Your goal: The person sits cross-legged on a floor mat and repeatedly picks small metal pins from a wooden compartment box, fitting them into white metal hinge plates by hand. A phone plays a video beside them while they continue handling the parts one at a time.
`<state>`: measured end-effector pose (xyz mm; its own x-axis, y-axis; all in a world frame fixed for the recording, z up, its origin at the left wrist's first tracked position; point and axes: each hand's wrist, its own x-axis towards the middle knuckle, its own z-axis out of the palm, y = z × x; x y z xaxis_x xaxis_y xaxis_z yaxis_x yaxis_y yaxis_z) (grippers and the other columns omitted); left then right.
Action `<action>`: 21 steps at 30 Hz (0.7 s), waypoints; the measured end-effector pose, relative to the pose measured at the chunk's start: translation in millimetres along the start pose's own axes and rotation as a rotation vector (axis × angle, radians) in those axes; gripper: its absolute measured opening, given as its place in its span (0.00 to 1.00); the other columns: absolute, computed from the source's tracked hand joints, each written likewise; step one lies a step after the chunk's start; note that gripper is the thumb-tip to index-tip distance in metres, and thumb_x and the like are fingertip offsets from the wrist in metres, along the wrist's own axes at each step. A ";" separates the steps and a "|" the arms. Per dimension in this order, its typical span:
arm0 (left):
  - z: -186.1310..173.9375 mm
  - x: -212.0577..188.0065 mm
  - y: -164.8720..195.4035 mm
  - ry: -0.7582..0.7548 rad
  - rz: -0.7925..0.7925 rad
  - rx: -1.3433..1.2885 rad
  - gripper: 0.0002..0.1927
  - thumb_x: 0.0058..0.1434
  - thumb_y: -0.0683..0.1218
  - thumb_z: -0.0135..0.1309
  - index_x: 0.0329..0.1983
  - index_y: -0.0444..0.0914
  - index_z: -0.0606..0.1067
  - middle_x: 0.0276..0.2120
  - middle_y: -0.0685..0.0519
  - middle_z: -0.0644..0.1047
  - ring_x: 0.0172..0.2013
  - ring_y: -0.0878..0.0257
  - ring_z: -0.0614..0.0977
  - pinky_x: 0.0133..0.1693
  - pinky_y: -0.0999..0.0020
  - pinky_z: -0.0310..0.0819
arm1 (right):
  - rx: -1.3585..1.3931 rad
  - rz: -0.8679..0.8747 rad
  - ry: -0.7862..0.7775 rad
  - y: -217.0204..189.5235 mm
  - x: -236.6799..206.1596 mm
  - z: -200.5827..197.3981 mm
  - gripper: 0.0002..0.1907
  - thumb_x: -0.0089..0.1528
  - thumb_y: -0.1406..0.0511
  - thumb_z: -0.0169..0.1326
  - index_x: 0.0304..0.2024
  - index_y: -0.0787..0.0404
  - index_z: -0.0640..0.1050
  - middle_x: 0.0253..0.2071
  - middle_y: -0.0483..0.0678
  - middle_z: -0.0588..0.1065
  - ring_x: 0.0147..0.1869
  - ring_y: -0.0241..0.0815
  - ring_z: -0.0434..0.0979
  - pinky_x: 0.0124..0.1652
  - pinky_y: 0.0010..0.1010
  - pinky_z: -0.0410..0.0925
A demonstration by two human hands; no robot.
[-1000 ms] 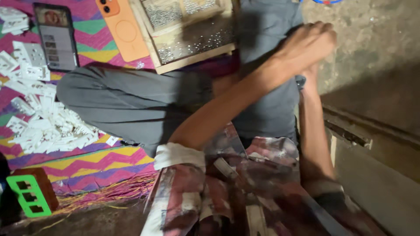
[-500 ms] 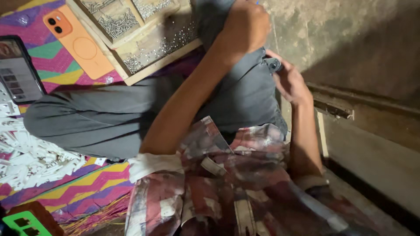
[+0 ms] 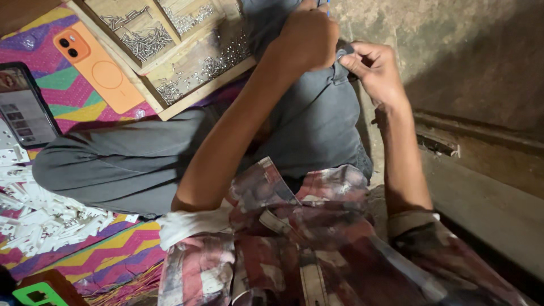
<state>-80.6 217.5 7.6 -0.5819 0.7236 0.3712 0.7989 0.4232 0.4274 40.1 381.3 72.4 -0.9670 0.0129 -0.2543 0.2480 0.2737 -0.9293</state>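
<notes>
Head view: seated cross-legged beside wooden tray (image 3: pixel 187 96) of small metal screws (image 3: pixel 144 45), left hand (image 3: pixel 309 39) fisted, contents unseen; right hand (image 3: pixel 374 71) pinching tiny grey part (image 3: pixel 343 52) above tray-side knee. Best held low over lap, fingertips close.

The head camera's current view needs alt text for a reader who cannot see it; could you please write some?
Seen from above, a seated person's left hand and right hand meet over a grey-trousered knee, pinching something small. A wooden tray of metal pins, an orange phone and white plastic pieces lie on a colourful mat.
</notes>
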 end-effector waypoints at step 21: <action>-2.7 -0.6 4.3 -0.164 -0.117 -0.314 0.19 0.46 0.57 0.67 0.25 0.35 0.81 0.22 0.40 0.79 0.24 0.45 0.82 0.26 0.50 0.74 | -0.082 -0.015 -0.305 21.4 62.2 -5.0 0.19 0.58 0.80 0.62 0.50 0.66 0.79 0.50 0.44 0.80 0.52 0.33 0.80 0.52 0.27 0.74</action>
<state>-77.1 217.4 11.5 -0.6141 0.7688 0.1783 0.6277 0.3389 0.7008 -15.0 392.8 38.0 -0.9056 -0.2778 -0.3204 0.2160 0.3481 -0.9122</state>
